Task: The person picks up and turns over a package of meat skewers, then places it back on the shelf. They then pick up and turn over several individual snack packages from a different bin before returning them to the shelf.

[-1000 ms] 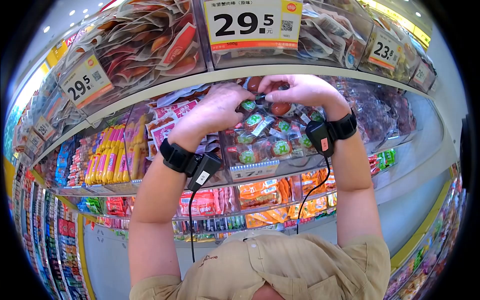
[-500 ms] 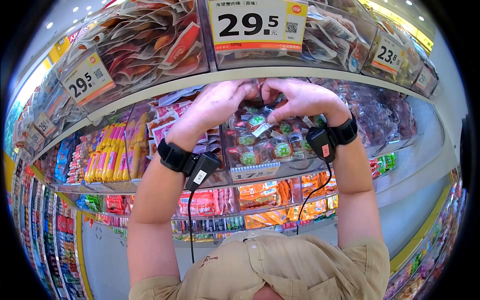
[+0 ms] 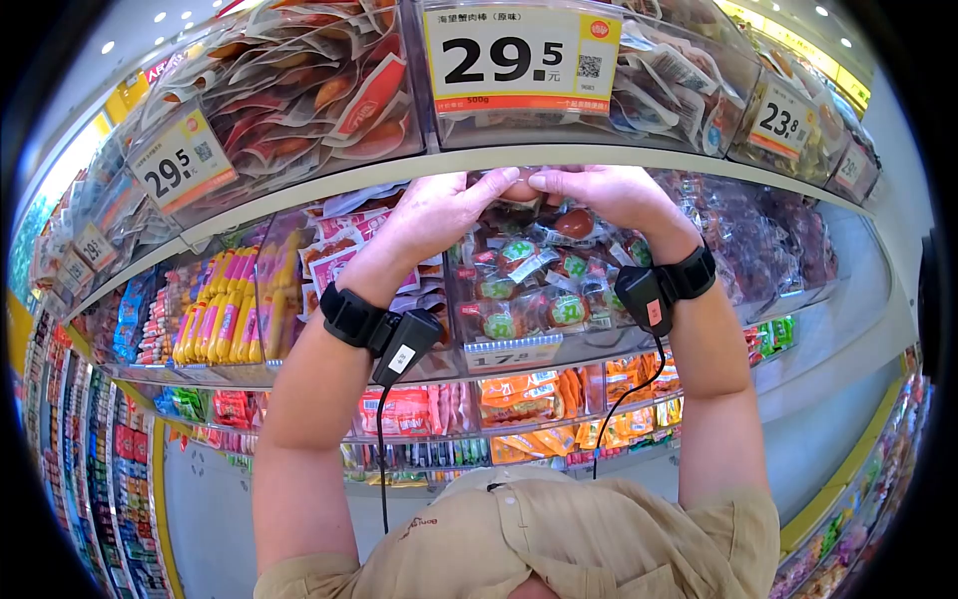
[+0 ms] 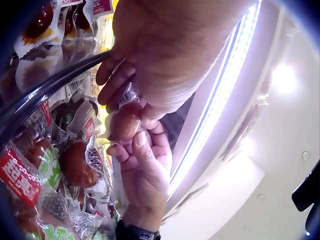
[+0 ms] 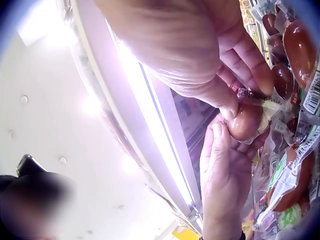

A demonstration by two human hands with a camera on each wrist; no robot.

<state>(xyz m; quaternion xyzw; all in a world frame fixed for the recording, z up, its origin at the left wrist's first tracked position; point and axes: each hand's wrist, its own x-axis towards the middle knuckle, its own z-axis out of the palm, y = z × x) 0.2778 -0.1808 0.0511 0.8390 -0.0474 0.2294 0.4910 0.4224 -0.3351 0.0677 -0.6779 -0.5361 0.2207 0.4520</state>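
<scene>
A shiny brown egg [image 3: 521, 187] in a clear plastic wrapper is held between both hands, just under the shelf edge. My left hand [image 3: 444, 210] grips it from the left with the thumb on its near side. From the right, my right hand [image 3: 621, 197] pinches it, thumb also on the front. In the left wrist view both thumbs press close together on the egg [image 4: 127, 121]. The right wrist view shows the wrapper's crimped end beside the egg [image 5: 245, 121]. Below the hands lie several wrapped eggs [image 3: 574, 225] with green and red labels in a clear bin.
Above the hands runs a white shelf edge [image 3: 559, 158] with a large price tag [image 3: 524, 60]. Pink snack packs [image 3: 334, 270] fill the bin to the left, and yellow sausages [image 3: 215, 314] lie further left. Dark wrapped pieces [image 3: 743, 230] sit to the right.
Earlier the hands reached among the wrapped eggs, fingers over the packs. Now they are together with one egg between the thumbs. The view has shifted slightly.
</scene>
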